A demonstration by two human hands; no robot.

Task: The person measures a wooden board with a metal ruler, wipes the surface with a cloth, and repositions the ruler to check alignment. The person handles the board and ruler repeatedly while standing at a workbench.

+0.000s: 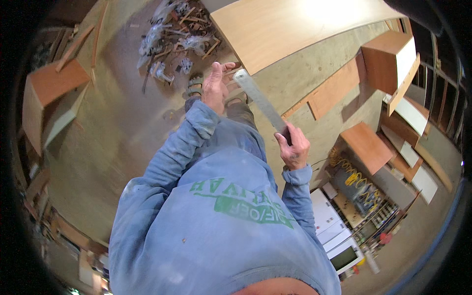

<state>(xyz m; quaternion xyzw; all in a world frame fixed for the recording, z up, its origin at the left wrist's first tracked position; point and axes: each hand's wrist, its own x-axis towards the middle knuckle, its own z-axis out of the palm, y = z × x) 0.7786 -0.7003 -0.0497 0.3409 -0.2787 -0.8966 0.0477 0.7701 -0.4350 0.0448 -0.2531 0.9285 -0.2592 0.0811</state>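
Note:
My right hand is closed round the lower end of a long, flat, pale grey bar with a small hole near its far end. The bar slants up and left, its far end close to the near corner of a light wood-faced panel. Beside that end is my left hand, its thumb up and its fingers spread, holding nothing visible. Its fingertips are near the panel corner; whether they touch it is unclear. What supports the panel is hidden. Below my hands show my sandalled feet and the blue shirt.
Wood offcuts and plastic wrap lie heaped on the floor ahead. A wooden cabinet box stands at left. On the right are another box, a long brown board, and a bench unit with a coiled yellow hose.

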